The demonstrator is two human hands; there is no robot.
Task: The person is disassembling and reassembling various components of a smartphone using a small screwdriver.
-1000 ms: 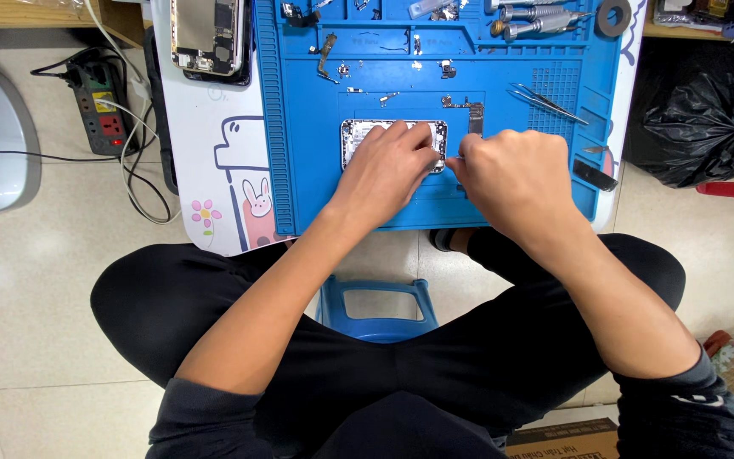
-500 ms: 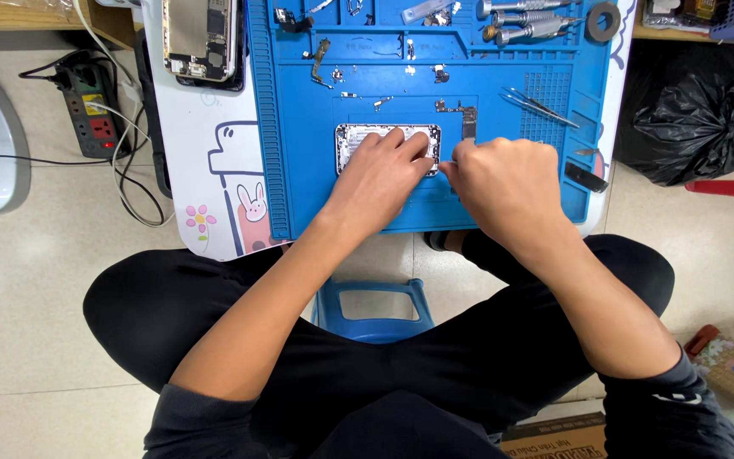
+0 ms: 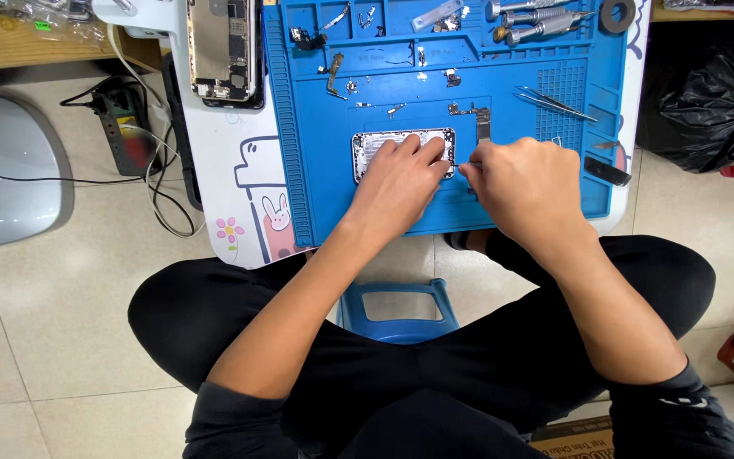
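A silver opened phone body (image 3: 375, 146) lies flat on the blue repair mat (image 3: 316, 127). My left hand (image 3: 401, 183) rests on top of it, fingers spread over its right half, pressing it down. My right hand (image 3: 524, 187) sits just to the right, its fingers pinched together at the phone's right edge. A thin tool may be between the fingertips; it is too small to make out. Small screws and metal brackets (image 3: 337, 72) lie scattered on the mat above the phone.
Another stripped phone (image 3: 224, 47) lies on the white table at top left. Tweezers (image 3: 554, 102) and screwdrivers (image 3: 537, 21) rest on the mat's right side. A power strip (image 3: 125, 127) with cables, a grey lid and a black bag (image 3: 707, 93) are on the floor.
The view has shifted slightly; the mat sits a little lower in frame. Both hands stay on the phone body, with the right fingers still pinched at its right edge.
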